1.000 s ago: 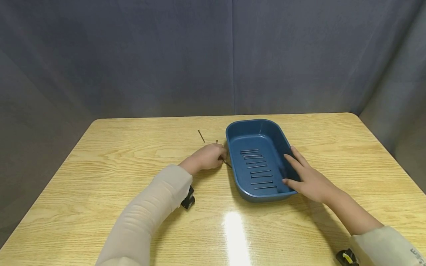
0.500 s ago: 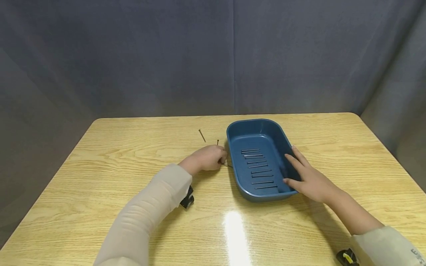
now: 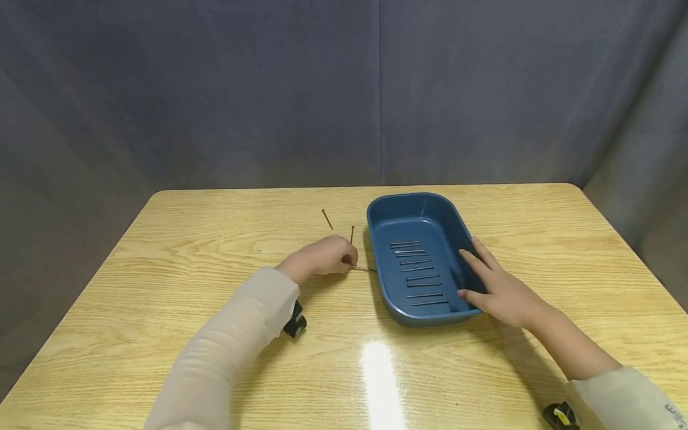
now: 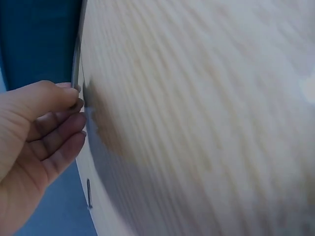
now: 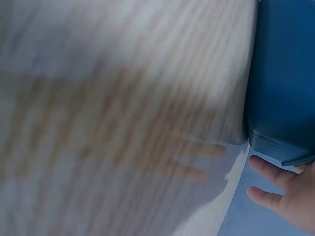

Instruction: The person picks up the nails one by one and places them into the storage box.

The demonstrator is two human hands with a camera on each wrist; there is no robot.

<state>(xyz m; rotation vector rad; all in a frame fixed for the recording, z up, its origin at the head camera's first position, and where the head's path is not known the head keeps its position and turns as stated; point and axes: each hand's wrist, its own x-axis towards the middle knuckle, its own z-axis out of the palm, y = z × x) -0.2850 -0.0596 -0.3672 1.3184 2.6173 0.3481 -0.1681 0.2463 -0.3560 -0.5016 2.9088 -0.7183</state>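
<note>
My left hand (image 3: 326, 255) pinches a long thin nail (image 3: 364, 269) between thumb and fingers, just left of the blue plastic tray (image 3: 395, 313). The nail's far end reaches the tray's left side. In the left wrist view, the same dark shank rises from the fingertips (image 4: 73, 93). Spread, fairly straight fingers of my right hand (image 3: 502, 291) rest over the tray's right rim, some inside and some outside. Inside the tray, several nails (image 3: 418, 279) lie crosswise in a loose column. Two more nails lie on the table beyond my left hand, one at the left (image 3: 327, 219) and one nearer the tray (image 3: 352, 234).
The wooden table (image 3: 204, 251) has its back edge against a grey curtain (image 3: 258, 101). Bright glare (image 3: 383, 382) marks the table in front of the tray. Black wrist devices sit under both sleeves, one at the left forearm (image 3: 295, 322).
My left hand has drawn slightly left, away from the tray, and more of the nail in its fingers shows. The right hand and the tray have stayed in place.
</note>
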